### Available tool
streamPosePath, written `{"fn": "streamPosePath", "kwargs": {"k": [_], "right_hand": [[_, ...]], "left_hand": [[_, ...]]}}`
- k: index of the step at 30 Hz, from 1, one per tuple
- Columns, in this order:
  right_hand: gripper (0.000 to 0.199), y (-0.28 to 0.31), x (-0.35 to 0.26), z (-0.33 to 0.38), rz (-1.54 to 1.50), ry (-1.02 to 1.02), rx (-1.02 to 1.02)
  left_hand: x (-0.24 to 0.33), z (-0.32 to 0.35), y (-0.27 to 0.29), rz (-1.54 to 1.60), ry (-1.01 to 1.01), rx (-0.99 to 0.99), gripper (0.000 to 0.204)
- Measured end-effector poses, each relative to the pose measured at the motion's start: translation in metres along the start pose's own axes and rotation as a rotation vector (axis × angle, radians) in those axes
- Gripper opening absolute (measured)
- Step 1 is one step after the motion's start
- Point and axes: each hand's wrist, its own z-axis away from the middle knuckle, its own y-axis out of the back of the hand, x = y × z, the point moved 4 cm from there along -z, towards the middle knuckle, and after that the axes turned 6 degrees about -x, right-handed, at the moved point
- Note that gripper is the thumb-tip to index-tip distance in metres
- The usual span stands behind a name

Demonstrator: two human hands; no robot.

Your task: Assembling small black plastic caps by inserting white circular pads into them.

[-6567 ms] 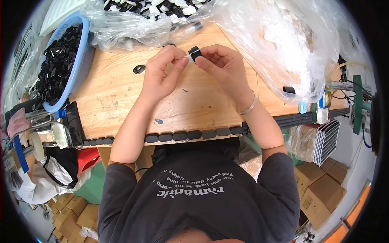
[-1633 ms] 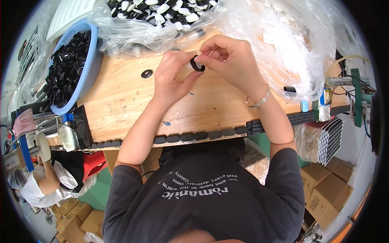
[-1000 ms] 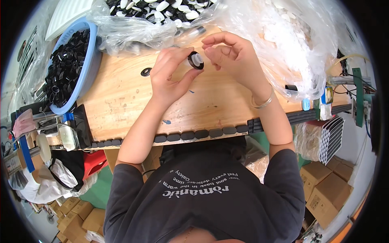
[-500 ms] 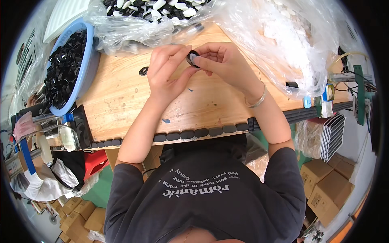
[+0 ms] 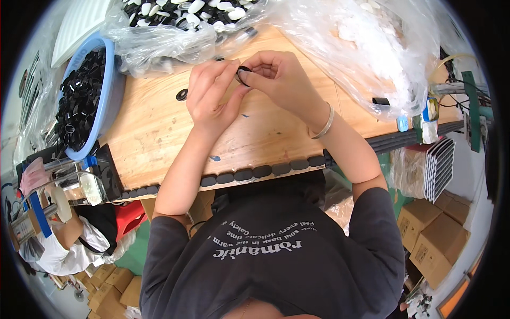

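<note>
Over the far middle of the wooden table, both hands meet at a small black oval ring-like piece. My left hand pinches its left edge between fingertips and thumb. On the other side, my right hand presses its thumb across the piece, with the other fingers curled behind it. The inside of the piece is mostly hidden by that thumb. A similar black ring lies on the table just left of my left hand.
A blue basin of black ring-like parts stands at the left. At the back, clear plastic borders a heap of black and white oval pieces. White pieces fill a clear bag at right, near a short black tube.
The piece has turned, so its pale grey inside no longer shows and my right thumb now covers more of it. Hands and surroundings sit slightly further left in view.
</note>
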Motion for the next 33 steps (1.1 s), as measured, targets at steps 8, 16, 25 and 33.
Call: {"fn": "streamPosePath", "kwargs": {"k": [8, 16, 25, 33], "right_hand": [[0.02, 0.013, -0.003, -0.001, 0.054, 0.013, -0.023], [0.017, 0.263, -0.021, 0.019, 1.09, 0.11, 0.764], [0.019, 0.284, 0.013, -0.014, 1.358, -0.081, 0.381], [0.013, 0.279, 0.009, -0.017, 1.43, -0.122, 0.321]], "left_hand": [[-0.005, 0.0, -0.002, 0.005, 0.115, -0.011, 0.045], [-0.011, -0.003, 0.007, 0.05, 0.271, 0.032, 0.044], [-0.012, -0.001, 0.004, 0.017, 0.257, -0.029, 0.047], [-0.011, -0.003, 0.005, 0.011, 0.251, -0.031, 0.046]]}}
